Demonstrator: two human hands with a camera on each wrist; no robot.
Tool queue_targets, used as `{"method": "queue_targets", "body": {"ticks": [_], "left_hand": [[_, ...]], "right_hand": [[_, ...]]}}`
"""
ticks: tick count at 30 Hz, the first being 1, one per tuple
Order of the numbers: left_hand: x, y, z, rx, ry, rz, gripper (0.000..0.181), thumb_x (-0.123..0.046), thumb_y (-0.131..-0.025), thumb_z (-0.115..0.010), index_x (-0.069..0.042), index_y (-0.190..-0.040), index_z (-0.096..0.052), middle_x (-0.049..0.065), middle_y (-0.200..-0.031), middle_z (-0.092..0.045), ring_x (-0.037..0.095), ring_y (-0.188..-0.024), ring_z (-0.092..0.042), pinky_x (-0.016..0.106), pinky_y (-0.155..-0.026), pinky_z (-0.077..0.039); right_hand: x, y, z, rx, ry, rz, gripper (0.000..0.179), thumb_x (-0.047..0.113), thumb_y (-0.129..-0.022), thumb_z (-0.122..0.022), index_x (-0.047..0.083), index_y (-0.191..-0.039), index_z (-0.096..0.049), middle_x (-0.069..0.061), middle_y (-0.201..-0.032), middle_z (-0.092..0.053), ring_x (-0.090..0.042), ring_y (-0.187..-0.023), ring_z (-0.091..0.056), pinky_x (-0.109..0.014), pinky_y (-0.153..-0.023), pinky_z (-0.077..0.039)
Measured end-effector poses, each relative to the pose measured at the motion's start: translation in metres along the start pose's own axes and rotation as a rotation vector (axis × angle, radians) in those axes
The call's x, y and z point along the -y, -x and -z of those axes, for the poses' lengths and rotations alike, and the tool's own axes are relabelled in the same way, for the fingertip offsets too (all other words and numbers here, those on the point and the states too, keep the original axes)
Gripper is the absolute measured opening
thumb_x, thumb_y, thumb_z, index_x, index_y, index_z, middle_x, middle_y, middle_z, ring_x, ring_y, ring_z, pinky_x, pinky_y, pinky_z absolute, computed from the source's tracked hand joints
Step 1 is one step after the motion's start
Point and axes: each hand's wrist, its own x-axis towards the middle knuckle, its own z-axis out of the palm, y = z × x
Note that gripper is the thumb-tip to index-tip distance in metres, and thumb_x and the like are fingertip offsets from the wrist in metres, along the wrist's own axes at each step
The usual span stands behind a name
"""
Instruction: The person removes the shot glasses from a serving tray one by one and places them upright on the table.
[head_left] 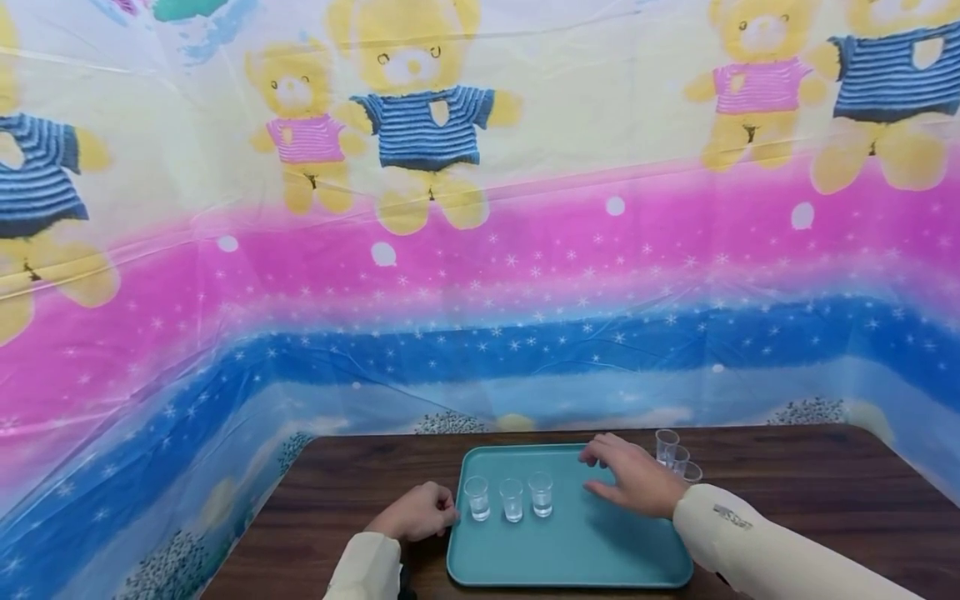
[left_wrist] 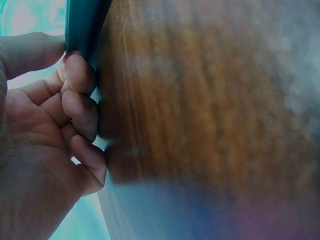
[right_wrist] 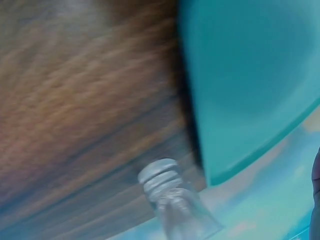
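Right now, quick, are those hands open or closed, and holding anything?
Left hand: closed, pinching the left edge of the teal tray.
Right hand: open, holding nothing, over the tray.

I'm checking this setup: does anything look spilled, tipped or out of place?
Nothing stands out: three small glasses stand upright on the tray, no spill shows, and other glasses sit on the table near the tray's far right corner.

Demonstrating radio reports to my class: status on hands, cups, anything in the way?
Left fingers gripping tray by rim. Right hand above tray, empty. Three cups upright on tray. In the way: right hand, partly hiding three more cups on table.
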Motion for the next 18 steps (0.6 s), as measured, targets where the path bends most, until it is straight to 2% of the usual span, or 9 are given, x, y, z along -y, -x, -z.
{"method": "queue_targets", "body": {"ticks": [12,18], "left_hand": [[-0.002,0.0,0.0,-0.007,-0.008,0.005,0.024,-0.015,-0.094,-0.057,-0.009,-0.071,-0.058,0.003,-0.064,-0.057,0.015,-0.052,-0.043,0.031,-0.052,-0.037],[-0.002,-0.001,0.0,-0.012,-0.011,0.018,0.024,-0.016,-0.093,-0.058,-0.009,-0.07,-0.058,0.003,-0.063,-0.056,0.015,-0.054,-0.045,0.031,-0.053,-0.038]], "right_hand": [[0.014,-0.02,-0.013,0.03,-0.047,0.014,0.035,0.029,-0.087,-0.069,0.01,-0.116,-0.062,-0.001,-0.105,-0.057,-0.019,-0.094,-0.057,-0.035,-0.075,-0.048],[0.02,-0.027,-0.018,0.05,-0.058,-0.02,0.036,0.031,-0.086,-0.07,0.011,-0.115,-0.062,0.002,-0.103,-0.057,-0.016,-0.092,-0.056,-0.034,-0.074,-0.048]]}}
